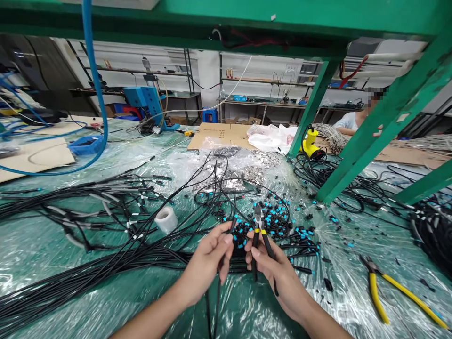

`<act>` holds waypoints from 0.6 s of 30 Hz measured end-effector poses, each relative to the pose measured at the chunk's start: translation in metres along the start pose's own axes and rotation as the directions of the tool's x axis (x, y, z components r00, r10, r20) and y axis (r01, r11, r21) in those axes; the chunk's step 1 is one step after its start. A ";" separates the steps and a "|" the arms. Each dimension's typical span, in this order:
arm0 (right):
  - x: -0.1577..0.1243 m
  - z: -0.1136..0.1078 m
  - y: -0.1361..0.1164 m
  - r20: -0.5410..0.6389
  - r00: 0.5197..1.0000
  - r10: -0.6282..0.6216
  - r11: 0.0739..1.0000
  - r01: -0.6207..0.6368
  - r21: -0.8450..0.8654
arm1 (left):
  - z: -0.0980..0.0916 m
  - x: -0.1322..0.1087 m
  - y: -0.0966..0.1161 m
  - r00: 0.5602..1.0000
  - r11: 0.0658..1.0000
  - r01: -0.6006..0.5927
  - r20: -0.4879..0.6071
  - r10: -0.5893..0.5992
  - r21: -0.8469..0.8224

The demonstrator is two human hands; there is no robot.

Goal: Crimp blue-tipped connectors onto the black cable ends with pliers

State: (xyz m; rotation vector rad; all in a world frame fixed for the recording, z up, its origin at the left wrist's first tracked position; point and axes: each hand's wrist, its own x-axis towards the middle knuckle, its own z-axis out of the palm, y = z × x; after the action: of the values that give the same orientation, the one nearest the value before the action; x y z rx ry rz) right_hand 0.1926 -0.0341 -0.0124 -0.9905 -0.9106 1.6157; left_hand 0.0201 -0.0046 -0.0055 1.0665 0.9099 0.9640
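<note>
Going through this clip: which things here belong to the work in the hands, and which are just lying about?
Part of the work:
left hand holding a black cable
right hand gripping black-handled pliers
black-and-blue cable-end pieces scattered nearby

Lying about:
yellow-handled pliers
white tape roll
blue hose

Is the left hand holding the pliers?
No, the right hand grips the black-handled pliers; the left hand holds a black cable.
</note>
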 end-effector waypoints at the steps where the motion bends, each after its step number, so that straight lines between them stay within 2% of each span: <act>1: -0.001 0.000 -0.001 0.036 0.999 0.037 0.995 -0.040 0.088 | -0.010 0.002 0.005 1.000 0.999 -0.007 -0.018 0.008 0.034; 3: -0.002 -0.001 -0.003 0.109 0.990 0.087 0.972 -0.109 0.210 | -0.026 0.005 0.014 0.999 0.995 -0.024 -0.044 0.028 0.093; 6: -0.001 -0.003 -0.006 0.181 0.977 0.117 0.951 -0.162 0.263 | -0.040 0.008 0.020 0.995 0.984 -0.046 -0.074 0.059 0.170; 11: 0.003 -0.005 -0.005 0.248 0.963 0.110 0.938 -0.183 0.293 | -0.038 0.007 0.021 0.996 0.959 -0.058 -0.055 0.076 0.277; 18: 0.005 -0.006 -0.006 0.232 0.966 0.115 0.928 -0.188 0.323 | -0.036 0.004 0.018 0.996 0.926 -0.079 -0.019 0.092 0.369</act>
State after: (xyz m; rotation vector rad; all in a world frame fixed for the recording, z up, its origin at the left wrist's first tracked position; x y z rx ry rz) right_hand 0.1998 -0.0271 -0.0101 -0.6685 -0.6671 1.9605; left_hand -0.0158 0.0130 0.0027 1.4205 1.1097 0.9054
